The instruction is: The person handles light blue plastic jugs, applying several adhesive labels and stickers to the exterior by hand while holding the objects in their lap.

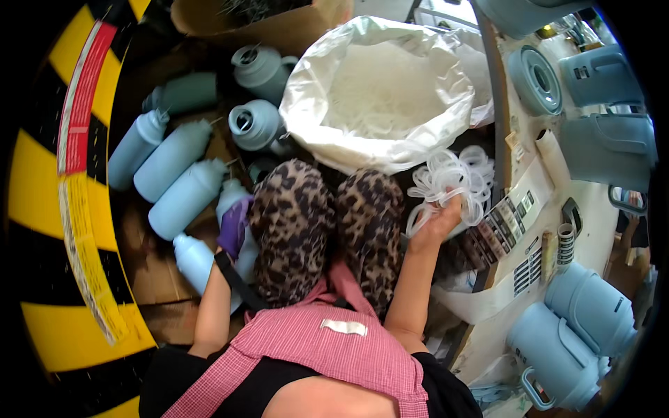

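My left hand (235, 224), in a purple glove with a dark band at the wrist, is closed round a light-blue bottle (245, 263) beside my left knee. Its fingers are partly hidden against the bottle. On the other side of my knees, my bare right hand (443, 217) grips a loose bunch of translucent white rings (456, 174). Several rings hang over the fingers and fan out above them. Just beyond the knees stands a large white sack (306, 132) with its mouth wide open, holding a mass of pale, translucent pieces.
Several blue bottles (174, 160) lie on brown cardboard (150, 268) at left. Two wide-necked blue vessels (256, 125) stand beside the sack. A cardboard box (198, 22) sits behind. Blue jugs (557, 348) and a round lid (535, 80) occupy the right-hand table (512, 275). Yellow-black striping (42, 230) borders the left.
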The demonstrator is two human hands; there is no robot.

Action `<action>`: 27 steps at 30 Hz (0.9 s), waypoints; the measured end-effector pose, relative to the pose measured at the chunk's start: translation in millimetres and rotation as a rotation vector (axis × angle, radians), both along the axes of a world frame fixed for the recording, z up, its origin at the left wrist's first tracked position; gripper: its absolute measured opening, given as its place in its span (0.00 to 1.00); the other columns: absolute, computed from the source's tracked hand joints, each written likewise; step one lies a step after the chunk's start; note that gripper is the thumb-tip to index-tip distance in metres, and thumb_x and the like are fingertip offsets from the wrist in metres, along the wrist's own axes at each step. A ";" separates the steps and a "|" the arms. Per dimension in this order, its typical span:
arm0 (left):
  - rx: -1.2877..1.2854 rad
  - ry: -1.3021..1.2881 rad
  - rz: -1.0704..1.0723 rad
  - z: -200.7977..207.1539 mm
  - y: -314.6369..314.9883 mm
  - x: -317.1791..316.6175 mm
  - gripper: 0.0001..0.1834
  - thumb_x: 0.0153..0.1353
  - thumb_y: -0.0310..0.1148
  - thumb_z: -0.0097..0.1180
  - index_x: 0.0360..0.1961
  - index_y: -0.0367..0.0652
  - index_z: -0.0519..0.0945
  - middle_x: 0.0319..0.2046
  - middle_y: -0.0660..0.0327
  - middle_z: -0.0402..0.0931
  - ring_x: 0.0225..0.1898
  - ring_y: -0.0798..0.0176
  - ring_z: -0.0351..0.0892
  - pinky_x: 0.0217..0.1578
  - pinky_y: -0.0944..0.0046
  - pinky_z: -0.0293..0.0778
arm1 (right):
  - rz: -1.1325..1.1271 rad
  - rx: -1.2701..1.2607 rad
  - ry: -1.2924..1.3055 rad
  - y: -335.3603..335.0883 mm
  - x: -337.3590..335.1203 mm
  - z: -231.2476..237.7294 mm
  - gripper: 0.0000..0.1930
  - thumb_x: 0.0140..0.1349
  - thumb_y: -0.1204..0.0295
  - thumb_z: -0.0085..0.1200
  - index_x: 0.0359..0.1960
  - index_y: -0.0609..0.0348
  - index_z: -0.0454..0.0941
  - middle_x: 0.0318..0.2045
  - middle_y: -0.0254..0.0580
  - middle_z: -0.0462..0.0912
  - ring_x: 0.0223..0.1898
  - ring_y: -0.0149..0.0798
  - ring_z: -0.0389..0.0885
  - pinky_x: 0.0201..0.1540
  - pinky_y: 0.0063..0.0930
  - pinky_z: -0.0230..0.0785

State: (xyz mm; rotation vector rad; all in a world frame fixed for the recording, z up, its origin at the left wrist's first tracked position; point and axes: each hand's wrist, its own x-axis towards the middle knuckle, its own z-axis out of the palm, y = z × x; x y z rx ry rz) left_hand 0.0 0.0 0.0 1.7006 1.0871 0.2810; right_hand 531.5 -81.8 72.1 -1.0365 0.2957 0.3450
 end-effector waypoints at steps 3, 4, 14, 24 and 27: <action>-0.289 -0.265 0.327 43.9 110.5 126.8 0.20 0.76 0.42 0.49 0.58 0.38 0.77 0.53 0.59 0.80 0.55 0.65 0.79 0.58 0.63 0.74 | 0.019 0.056 -0.175 18.5 -14.2 30.8 0.17 0.63 0.77 0.55 0.53 0.67 0.75 0.49 0.47 0.82 0.49 0.44 0.83 0.51 0.36 0.81; -0.101 -0.212 0.334 32.6 112.9 107.7 0.19 0.77 0.41 0.48 0.56 0.37 0.78 0.52 0.59 0.80 0.54 0.65 0.80 0.58 0.63 0.74 | 0.105 -0.258 -0.724 32.6 -3.3 41.5 0.17 0.61 0.79 0.56 0.52 0.68 0.76 0.48 0.48 0.82 0.49 0.44 0.83 0.51 0.36 0.81; -0.089 -0.075 0.355 137.3 35.9 123.5 0.15 0.75 0.34 0.49 0.53 0.37 0.82 0.49 0.60 0.83 0.52 0.69 0.79 0.57 0.69 0.69 | 1.149 -1.194 -1.711 145.6 85.4 38.3 0.37 0.50 0.62 0.75 0.65 0.44 0.76 0.62 0.59 0.76 0.62 0.55 0.77 0.61 0.42 0.72; 1.049 0.365 -0.520 95.5 -78.4 185.5 0.13 0.55 0.45 0.64 0.37 0.51 0.83 0.61 0.59 0.74 0.72 0.46 0.60 0.69 0.26 0.44 | 1.430 -1.088 -1.928 -38.7 -72.8 101.4 0.17 0.56 0.54 0.65 0.38 0.54 0.87 0.49 0.46 0.83 0.64 0.52 0.72 0.64 0.59 0.62; 0.966 0.231 -0.505 101.5 -74.9 185.5 0.09 0.57 0.39 0.64 0.36 0.49 0.83 0.59 0.63 0.76 0.71 0.47 0.63 0.71 0.31 0.48 | 1.457 -1.037 -1.862 -107.4 -77.9 82.6 0.08 0.52 0.75 0.61 0.34 0.51 0.87 0.49 0.34 0.84 0.69 0.46 0.69 0.69 0.64 0.56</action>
